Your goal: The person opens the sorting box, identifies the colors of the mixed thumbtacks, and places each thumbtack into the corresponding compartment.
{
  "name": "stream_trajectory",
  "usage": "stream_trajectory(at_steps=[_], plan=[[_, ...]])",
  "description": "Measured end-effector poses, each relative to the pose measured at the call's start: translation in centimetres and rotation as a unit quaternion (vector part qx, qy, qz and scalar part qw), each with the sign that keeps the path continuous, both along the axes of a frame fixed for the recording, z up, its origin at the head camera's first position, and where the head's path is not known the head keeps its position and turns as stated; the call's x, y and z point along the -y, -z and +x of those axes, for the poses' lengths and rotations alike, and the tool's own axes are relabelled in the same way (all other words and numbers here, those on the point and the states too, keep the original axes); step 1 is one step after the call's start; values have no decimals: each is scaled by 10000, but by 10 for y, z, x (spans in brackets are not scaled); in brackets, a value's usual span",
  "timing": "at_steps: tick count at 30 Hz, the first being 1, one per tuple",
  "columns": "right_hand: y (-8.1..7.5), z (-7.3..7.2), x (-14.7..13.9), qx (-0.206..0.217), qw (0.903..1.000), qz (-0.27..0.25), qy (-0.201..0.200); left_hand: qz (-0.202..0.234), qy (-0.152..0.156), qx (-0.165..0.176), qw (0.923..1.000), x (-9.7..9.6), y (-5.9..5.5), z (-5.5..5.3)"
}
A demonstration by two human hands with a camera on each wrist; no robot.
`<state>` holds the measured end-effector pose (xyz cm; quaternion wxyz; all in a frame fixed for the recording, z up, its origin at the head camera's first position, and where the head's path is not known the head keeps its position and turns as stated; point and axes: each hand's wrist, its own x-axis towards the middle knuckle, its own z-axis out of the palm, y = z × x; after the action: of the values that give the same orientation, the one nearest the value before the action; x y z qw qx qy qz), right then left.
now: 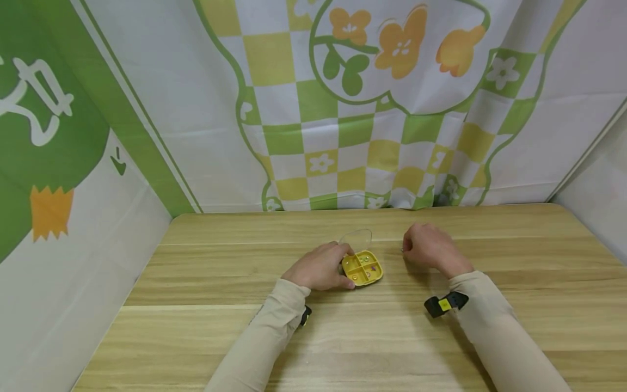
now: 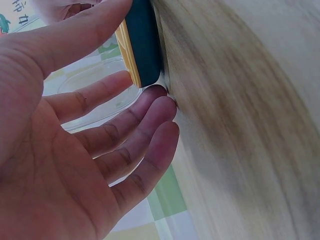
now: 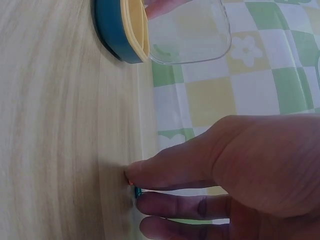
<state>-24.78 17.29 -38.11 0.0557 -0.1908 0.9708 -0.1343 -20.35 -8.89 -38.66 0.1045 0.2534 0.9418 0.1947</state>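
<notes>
A small pill box [image 1: 362, 265], yellow inside and dark teal outside [image 2: 145, 45], sits on the table with its clear lid [image 1: 357, 238] raised at the back. Four-way dividers split it, and tiny colourful pieces lie in its compartments. My left hand [image 1: 320, 267] holds the box's left side between thumb and index finger; the other fingers stay loosely extended beside it. To the right of the box, my right hand [image 1: 431, 247] pinches a tiny green and orange piece [image 3: 138, 192] right at the tabletop. The fingertips mostly hide that piece.
The wooden table [image 1: 196, 337] runs back to a curtain [image 1: 323, 130] with green and yellow checks. A printed cloth wall [image 1: 98, 261] stands on the left, and a white one [image 1: 597, 190] on the right. Black straps [image 1: 443, 304] circle the wrists.
</notes>
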Motion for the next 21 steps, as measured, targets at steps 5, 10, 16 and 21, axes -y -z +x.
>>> stream_trajectory(at_steps=[5,10,16,21], plan=[[0,0,0,45,10000,5,-2,-12,9,-13,10000,0,0,0],[0,0,0,61,10000,-15,-48,-15,1,-6,10000,0,-1,0],[-1,1,0,88,9999,-12,-64,-40,7,-31,10000,0,0,1],[-1,1,1,86,10000,-4,-35,-44,11,-39,10000,0,0,0]])
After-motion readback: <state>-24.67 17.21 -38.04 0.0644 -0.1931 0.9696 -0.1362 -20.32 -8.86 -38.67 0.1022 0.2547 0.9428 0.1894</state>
